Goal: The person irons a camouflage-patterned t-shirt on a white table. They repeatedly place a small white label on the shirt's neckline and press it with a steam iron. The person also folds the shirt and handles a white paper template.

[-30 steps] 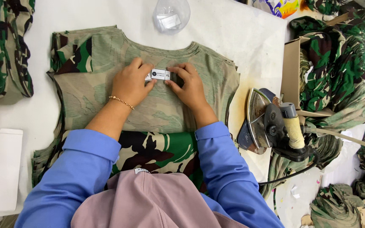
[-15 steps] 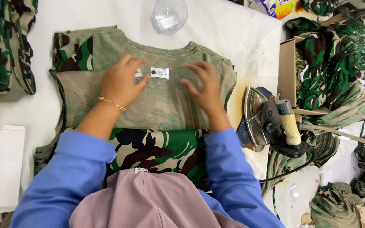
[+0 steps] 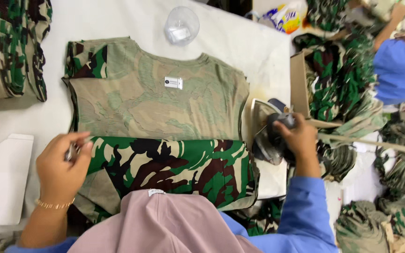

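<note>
Clear plastic dish [image 3: 182,25] sits upside down on white tabletop [image 3: 240,42], just above the spread garment's neckline. Stack of folded camo garments [image 3: 10,47] at top-left corner. White flat board [image 3: 1,180] at left edge, partly off frame. Open cardboard box [image 3: 300,82] to the right w/ camo pieces stuffed in it; more camo bundles [image 3: 390,220] heaped lower right. Colourful plastic bag [image 3: 287,16] at top. Co-worker's blue sleeve [image 3: 401,70] at far right.
</note>
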